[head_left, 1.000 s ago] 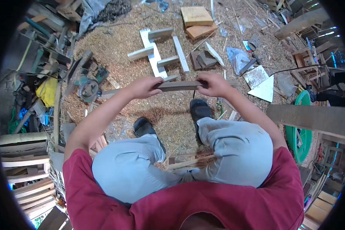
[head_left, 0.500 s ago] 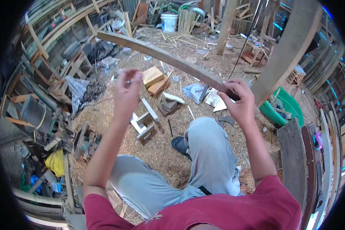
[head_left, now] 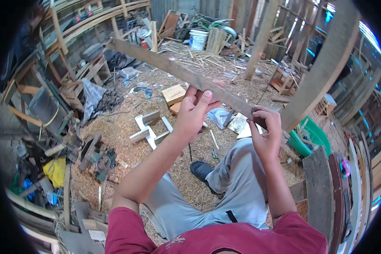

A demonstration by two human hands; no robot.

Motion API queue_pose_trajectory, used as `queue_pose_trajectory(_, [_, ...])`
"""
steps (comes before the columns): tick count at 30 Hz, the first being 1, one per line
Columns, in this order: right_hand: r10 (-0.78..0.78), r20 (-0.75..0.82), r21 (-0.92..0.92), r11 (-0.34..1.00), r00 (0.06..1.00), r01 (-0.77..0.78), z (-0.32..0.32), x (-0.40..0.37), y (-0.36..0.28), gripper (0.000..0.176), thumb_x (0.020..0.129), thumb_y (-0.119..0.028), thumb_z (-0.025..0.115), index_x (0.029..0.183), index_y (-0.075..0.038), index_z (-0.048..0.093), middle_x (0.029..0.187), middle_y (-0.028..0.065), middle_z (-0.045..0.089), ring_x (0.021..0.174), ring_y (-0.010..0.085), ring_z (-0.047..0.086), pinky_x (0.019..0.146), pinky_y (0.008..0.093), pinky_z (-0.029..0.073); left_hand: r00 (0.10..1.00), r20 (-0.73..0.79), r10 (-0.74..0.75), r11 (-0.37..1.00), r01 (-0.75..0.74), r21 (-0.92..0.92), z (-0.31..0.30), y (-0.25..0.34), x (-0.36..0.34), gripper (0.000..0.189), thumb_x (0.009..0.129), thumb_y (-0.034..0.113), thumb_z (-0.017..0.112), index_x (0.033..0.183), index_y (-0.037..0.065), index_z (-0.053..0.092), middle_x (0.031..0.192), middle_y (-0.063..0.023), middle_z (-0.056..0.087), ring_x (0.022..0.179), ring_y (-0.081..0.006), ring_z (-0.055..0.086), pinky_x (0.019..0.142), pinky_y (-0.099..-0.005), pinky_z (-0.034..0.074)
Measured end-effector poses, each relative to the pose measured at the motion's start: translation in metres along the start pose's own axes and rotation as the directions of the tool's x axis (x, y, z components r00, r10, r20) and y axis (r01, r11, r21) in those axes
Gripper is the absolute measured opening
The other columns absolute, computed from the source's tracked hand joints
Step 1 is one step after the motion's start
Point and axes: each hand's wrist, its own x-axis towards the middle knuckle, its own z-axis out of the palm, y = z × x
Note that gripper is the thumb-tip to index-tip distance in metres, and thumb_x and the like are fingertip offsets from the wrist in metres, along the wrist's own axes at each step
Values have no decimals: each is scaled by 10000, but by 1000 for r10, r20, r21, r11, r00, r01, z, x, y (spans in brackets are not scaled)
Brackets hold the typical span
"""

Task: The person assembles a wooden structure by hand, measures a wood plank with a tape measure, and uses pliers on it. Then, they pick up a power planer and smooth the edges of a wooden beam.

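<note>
**Figure.** A seated person is holding a curved wooden slat (head_left: 156, 59) up in the air. It is slanting from the near right towards the far left, well above the sawdust floor (head_left: 127, 122). The right hand (head_left: 264, 129) is clenching the slat's near end. The left hand (head_left: 194, 111) is gripping it about mid-length, fingers wrapping behind and thumb pressing on the near face.

**Hazards, as judged from this pose.**
- The far half of the slat is hanging unsupported, so any twist of the wrists could be swinging its tip widely. It might strike the curved timber rails (head_left: 93, 20) stacked at the far left.
- The near end is lying close to the wooden post (head_left: 326, 63) and above the green basin (head_left: 311, 131). A slipping right hand could be dropping the slat onto the person's knee (head_left: 241, 165) or into the basin.
- Rough edges sliding through bare palms could be leaving splinters.

**Appearance.** The slat is looking grey-brown and weathered, thin and flat. It is bowing gently along its length, with a darker near end and a squarely cut far tip. Finer grain cannot be told.
</note>
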Motion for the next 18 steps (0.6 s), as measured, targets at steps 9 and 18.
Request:
queue_pose_trajectory(9, [-50, 303, 293, 955, 952, -43, 65, 24, -22, 225, 906, -28, 749, 1127, -40, 705, 1140, 140, 740, 1047, 270, 699, 897, 364, 532, 938, -272, 213, 965, -158, 210, -76, 19, -14, 382, 1095, 221, 552, 1386, 2, 433, 1231, -127, 618, 1143, -215, 669, 1013, -380, 584])
queue_pose_trajectory(18, [70, 523, 442, 830, 849, -341, 113, 9, -59, 173, 984, -77, 690, 1140, -1, 681, 1028, 111, 735, 959, 201, 719, 845, 318, 548, 911, -376, 169, 980, -115, 161, -91, 22, -35, 566, 1104, 194, 512, 1552, 104, 179, 1226, -177, 655, 1110, -232, 683, 966, -396, 587])
